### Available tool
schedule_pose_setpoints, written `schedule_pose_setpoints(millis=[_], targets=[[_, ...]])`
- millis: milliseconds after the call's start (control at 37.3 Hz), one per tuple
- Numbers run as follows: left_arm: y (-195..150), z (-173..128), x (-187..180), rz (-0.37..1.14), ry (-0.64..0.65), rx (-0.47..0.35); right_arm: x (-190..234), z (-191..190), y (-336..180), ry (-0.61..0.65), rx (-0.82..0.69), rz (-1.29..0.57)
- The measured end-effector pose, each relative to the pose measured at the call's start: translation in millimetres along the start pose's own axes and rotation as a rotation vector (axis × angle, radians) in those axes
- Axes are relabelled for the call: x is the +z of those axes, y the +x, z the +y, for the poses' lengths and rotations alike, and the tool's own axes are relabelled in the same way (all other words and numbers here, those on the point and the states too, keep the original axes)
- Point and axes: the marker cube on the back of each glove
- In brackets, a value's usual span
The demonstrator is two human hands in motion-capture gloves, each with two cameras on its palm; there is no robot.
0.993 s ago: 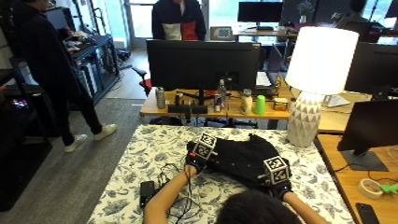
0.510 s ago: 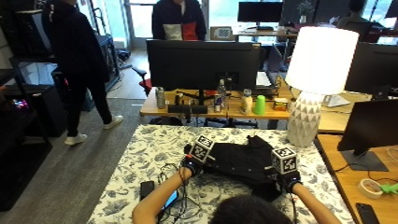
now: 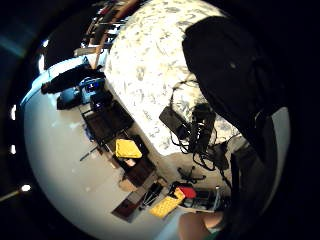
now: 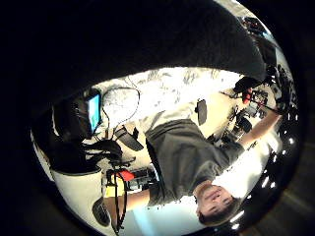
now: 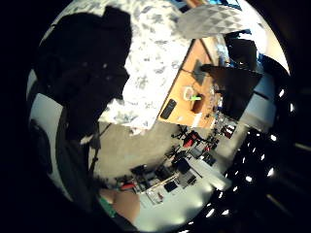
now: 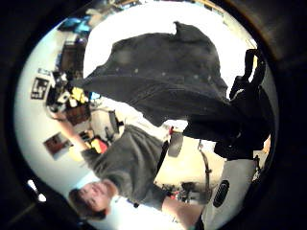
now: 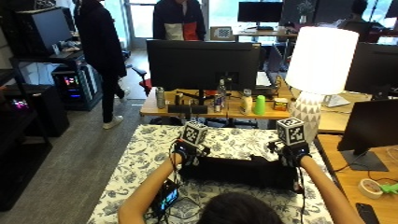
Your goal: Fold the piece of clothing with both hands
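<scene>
One black garment point(image 7: 239, 171) stretched left to right above the patterned counter point(image 7: 233, 140), a top corner in each hand; left hand point(image 7: 187, 153) at the left corner, right hand point(image 7: 291, 154) at the right corner, both raised off the cloth-covered surface; fingers of each hand curled round the upper edge, holding the fabric, the rest of the piece hanging below them toward the near side. In the right thumb side palm view, dark cloth point(image 6: 163, 81) spreading out from the palm, with a bunched fold close to the fingers; in the left thumb side palm view, the same cloth point(image 4: 147, 34) filling the space right at the palm.

Counted: one garment; two gloved hands; one small device with a lit screen point(image 7: 167, 196) at the near left of the counter, beside the left forearm; one white lamp point(image 7: 320, 70) at the far right; one large dark monitor point(image 7: 202, 63) on the wooden desk beyond the far edge; one green cup point(image 7: 260, 105) on that desk, right of the monitor stand; one silver can point(image 7: 161, 97) to the left of it.
</scene>
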Motion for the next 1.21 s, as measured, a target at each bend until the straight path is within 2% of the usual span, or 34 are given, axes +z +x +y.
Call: schedule_pose_setpoints(millis=[80,241,322,376,483,537,644,724,751,805,885,966,1020,1100,1207], targets=[[-16.1,-21.8,-10.9,0.032,0.001,-0.068,-16.5,-27.8,-0.5,0.081,-0.012,0.019],[-21.3,-33.4,-7.7,-0.009,-0.134,-0.294,-9.6,-97.6,-3.0,0.055,0.024,-0.014],[-22.2,-56.4,8.9,-0.042,-0.211,-0.313,-5.6,-104.0,-14.3,0.052,0.087,-0.019],[-24.2,-74.6,20.2,-0.057,-0.242,-0.325,-4.0,-105.0,-23.8,0.087,0.112,-0.007],[-27.8,-105.2,36.8,-0.068,-0.259,-0.373,12.2,-133.4,-27.5,0.175,0.147,0.035],[-30.1,-117.5,41.2,-0.101,-0.238,-0.389,15.1,-150.9,-24.6,0.296,0.176,0.066],[-36.9,-131.1,38.1,-0.235,-0.167,-0.424,-5.3,-177.5,-4.7,0.726,0.257,0.180],[-36.3,-126.6,25.6,-0.283,-0.144,-0.463,-22.6,-168.7,12.2,0.845,0.305,0.228],[-34.0,-121.0,20.7,-0.279,-0.162,-0.479,-26.2,-163.2,15.8,0.837,0.312,0.223],[-29.9,-111.7,9.6,-0.262,-0.141,-0.475,-26.6,-148.2,18.7,0.738,0.311,0.183],[-24.0,-105.6,-9.2,-0.219,0.034,-0.415,-13.7,-130.1,23.6,0.478,0.292,0.101],[-11.4,-93.3,-23.9,-0.144,0.140,-0.389,13.1,-142.3,47.0,0.225,0.324,0.037],[-2.2,-87.9,-26.2,-0.093,0.171,-0.378,28.1,-152.0,60.6,0.150,0.355,0.005],[14.6,-80.2,-16.7,-0.032,0.129,-0.372,43.4,-144.2,67.2,0.106,0.367,-0.039],[35.7,-78.8,14.4,-0.051,0.008,-0.349,73.4,-123.8,66.3,-0.005,0.346,-0.085]])
